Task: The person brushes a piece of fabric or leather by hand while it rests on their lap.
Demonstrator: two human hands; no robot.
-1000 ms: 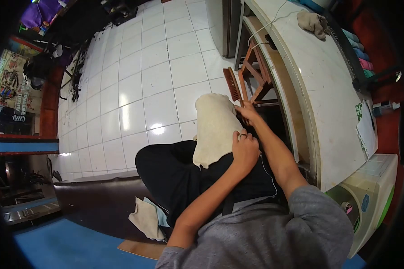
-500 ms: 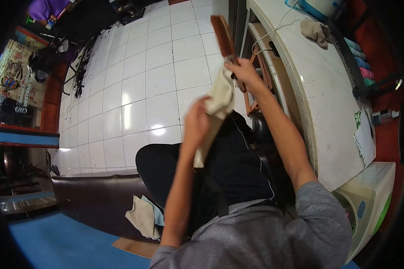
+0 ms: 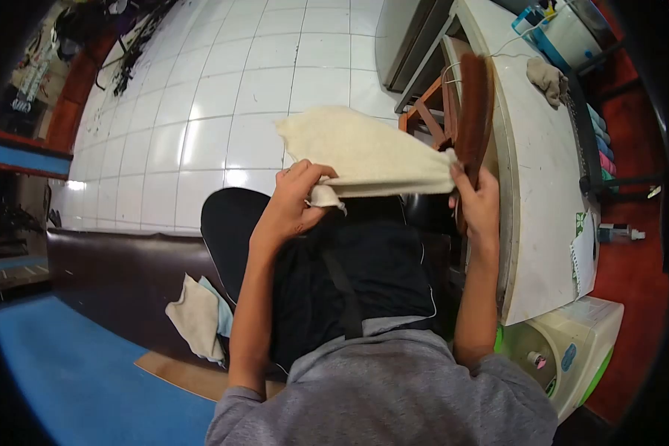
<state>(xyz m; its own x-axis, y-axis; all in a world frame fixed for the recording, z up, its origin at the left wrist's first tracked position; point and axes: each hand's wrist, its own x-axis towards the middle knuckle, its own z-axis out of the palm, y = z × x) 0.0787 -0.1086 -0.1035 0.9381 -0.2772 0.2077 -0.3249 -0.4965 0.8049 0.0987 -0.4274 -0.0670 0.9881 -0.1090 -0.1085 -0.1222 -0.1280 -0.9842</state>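
White tiled floor (image 3: 223, 111) behind; left hand (image 3: 293, 201) clenched on cream cloth (image 3: 364, 152), right hand (image 3: 477, 204) grasping upright brown brush (image 3: 474, 104) beside the desk (image 3: 543, 186); cloth stretched between both hands.

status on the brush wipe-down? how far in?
Done: brush and cream cloth are both picked up. In hand: right hand holds the brush upright, left hand pulls the cloth against it. Left: cannot tell how clean the brush is.

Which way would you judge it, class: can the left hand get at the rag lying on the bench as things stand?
Probably not at once: the left hand is gripping the cream cloth; the rag lies uncovered below.
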